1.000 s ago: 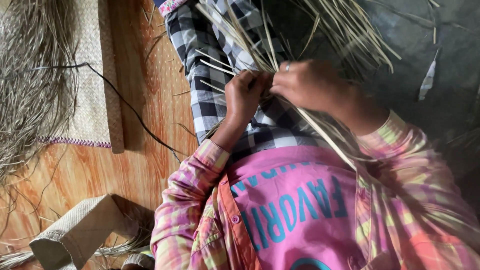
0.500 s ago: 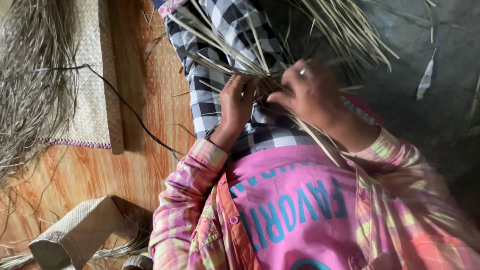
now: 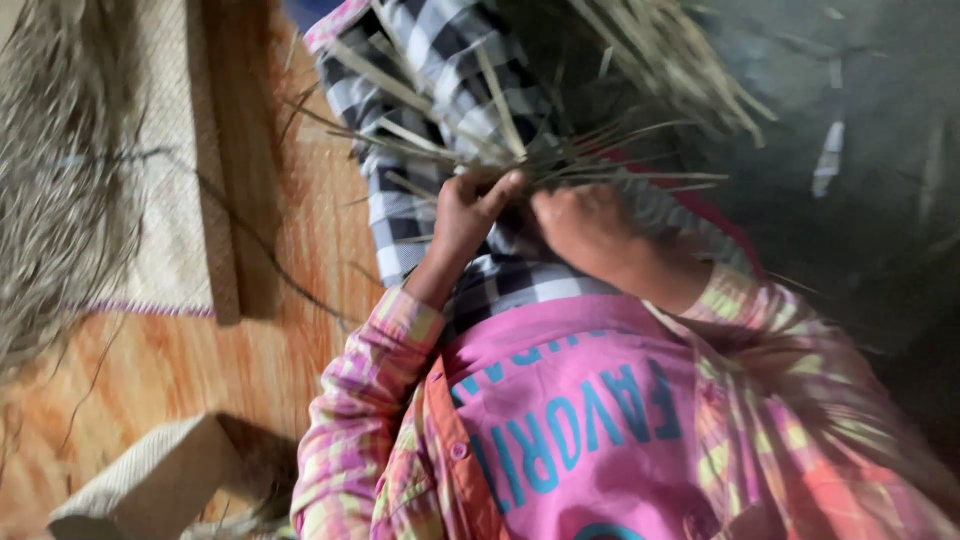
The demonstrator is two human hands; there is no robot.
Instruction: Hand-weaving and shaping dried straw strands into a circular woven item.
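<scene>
My left hand (image 3: 468,212) and my right hand (image 3: 585,226) meet over my lap, both pinching a bundle of thin pale straw strips (image 3: 500,140). The strips fan out away from my fingers across the black-and-white checked cloth (image 3: 420,70) on my legs. My sleeves are pink plaid and a pink shirt with blue lettering (image 3: 570,420) fills the lower frame. The picture is blurred by motion.
A heap of loose dried straw (image 3: 50,170) lies at the far left on a woven mat (image 3: 170,150) over the orange wooden floor (image 3: 180,370). A small woven box-shaped piece (image 3: 150,485) rests at the bottom left. More strips (image 3: 670,50) spread over the dark floor at the top right.
My hands have stayed joined on the strips while the strips' fan has tilted and spread more sideways. The view has shifted and blurred.
</scene>
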